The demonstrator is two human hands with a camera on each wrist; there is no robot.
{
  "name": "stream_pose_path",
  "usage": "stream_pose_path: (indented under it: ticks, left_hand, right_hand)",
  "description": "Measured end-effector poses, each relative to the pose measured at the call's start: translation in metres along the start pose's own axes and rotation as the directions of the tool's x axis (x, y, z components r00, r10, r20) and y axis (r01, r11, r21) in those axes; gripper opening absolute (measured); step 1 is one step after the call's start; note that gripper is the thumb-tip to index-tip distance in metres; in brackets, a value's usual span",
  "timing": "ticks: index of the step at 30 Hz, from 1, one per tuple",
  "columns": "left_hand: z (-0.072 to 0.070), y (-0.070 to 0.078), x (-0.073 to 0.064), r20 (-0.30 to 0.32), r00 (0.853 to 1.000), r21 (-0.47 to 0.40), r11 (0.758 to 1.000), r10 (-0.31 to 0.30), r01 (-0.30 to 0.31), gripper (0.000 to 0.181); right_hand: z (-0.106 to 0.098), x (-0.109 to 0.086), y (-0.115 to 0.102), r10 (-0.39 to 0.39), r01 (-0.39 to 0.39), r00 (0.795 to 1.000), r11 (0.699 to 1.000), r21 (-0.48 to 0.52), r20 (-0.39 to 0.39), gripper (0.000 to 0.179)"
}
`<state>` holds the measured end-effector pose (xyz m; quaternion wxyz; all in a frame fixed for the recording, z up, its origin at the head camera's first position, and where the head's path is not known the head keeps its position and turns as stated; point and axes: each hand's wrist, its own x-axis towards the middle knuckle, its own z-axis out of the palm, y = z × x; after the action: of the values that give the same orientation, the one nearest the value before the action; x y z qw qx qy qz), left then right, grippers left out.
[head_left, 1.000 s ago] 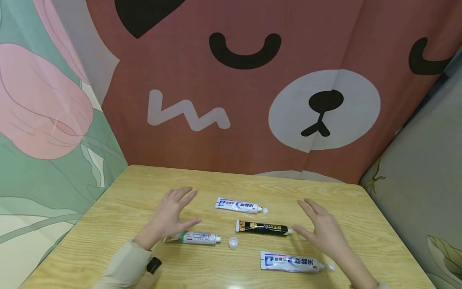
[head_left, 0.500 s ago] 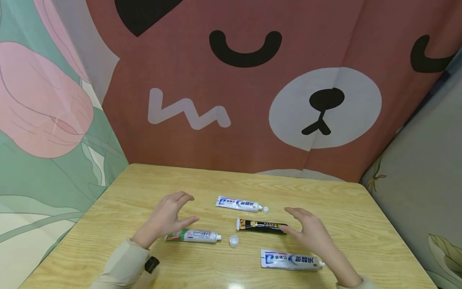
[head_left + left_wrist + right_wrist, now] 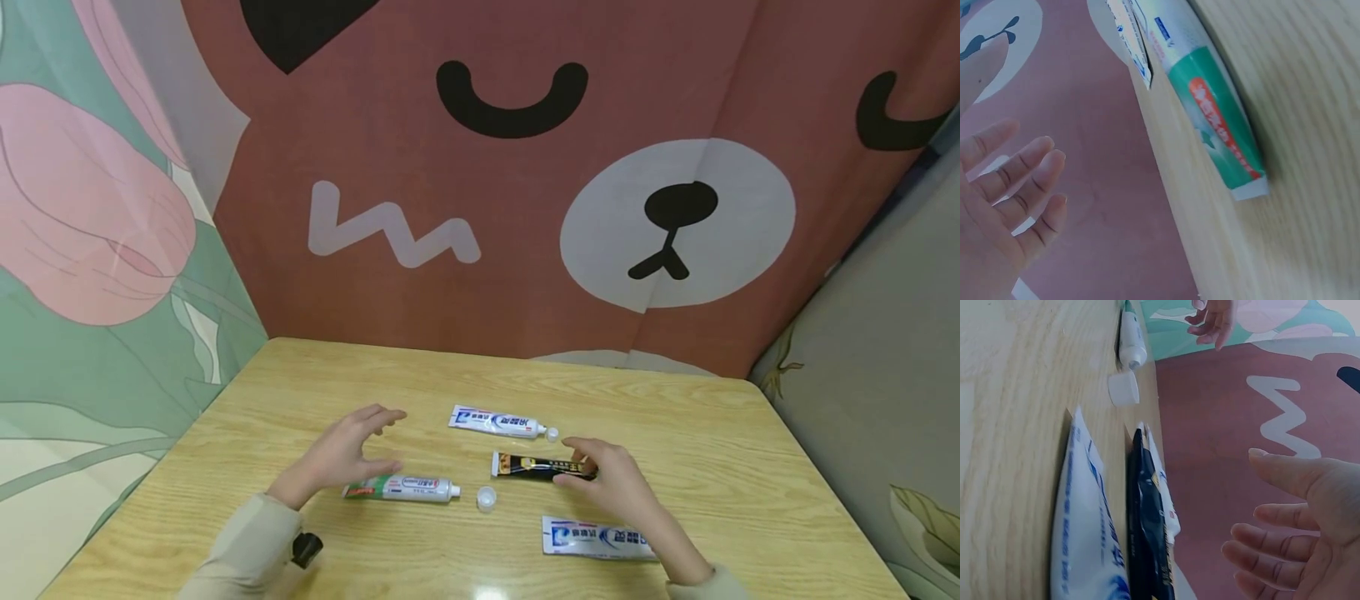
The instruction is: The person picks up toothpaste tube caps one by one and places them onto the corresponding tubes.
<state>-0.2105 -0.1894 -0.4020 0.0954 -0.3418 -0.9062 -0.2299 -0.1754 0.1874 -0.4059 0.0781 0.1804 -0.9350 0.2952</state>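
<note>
My right hand (image 3: 611, 483) hovers over the nozzle end of a black toothpaste tube (image 3: 525, 466), hiding that end. In the right wrist view its fingers are relaxed and hold nothing, apart from the tubes. My left hand (image 3: 337, 457) hangs above the green tail of a white-and-green toothpaste tube (image 3: 1216, 119), its fingers loosely bent around nothing. That tube lies uncapped, with a large white cap (image 3: 486, 498) off its nozzle. Farther back lies a white-and-blue toothpaste tube (image 3: 495, 422) beside a small cap (image 3: 552, 434). A second white-and-blue tube (image 3: 592, 537) lies nearest, its nozzle behind my right arm.
All the tubes lie flat on a light wooden table (image 3: 360, 375). A printed bear curtain (image 3: 420, 308) hangs along the table's back edge. A grey patterned cloth (image 3: 862, 375) borders the right side, and a floral cloth (image 3: 97, 375) the left.
My right hand has moved left, from beside the black tube's nozzle to over the tube, and its fingers have bent a little. My left hand has shifted only slightly. The tubes stay put.
</note>
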Motion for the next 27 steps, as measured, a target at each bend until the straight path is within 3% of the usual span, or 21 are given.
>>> stream_pose_path:
  ticks: [5,13,20,27]
  left_hand:
    - [0.003,-0.005,-0.002,0.032,0.999,-0.049,0.999,-0.019,0.020,0.061]
    - [0.007,-0.011,-0.003,0.142,0.988,-0.103,0.992,-0.056,0.071,0.061]
    - [0.009,-0.014,-0.003,0.163,0.985,-0.129,0.989,-0.053,0.074,0.063]
    - [0.015,-0.020,-0.003,0.186,0.981,-0.155,0.985,-0.048,0.077,0.060]
  right_hand:
    - [0.010,0.001,0.000,-0.017,0.017,1.000,1.000,0.023,0.015,0.049]
    - [0.025,0.005,-0.004,-0.026,0.022,0.997,0.998,0.066,0.069,0.049]
    - [0.036,0.008,-0.008,-0.104,0.094,0.990,0.990,0.104,0.100,0.049]
    - [0.048,0.013,-0.011,-0.104,0.086,0.985,0.988,0.130,0.139,0.051]
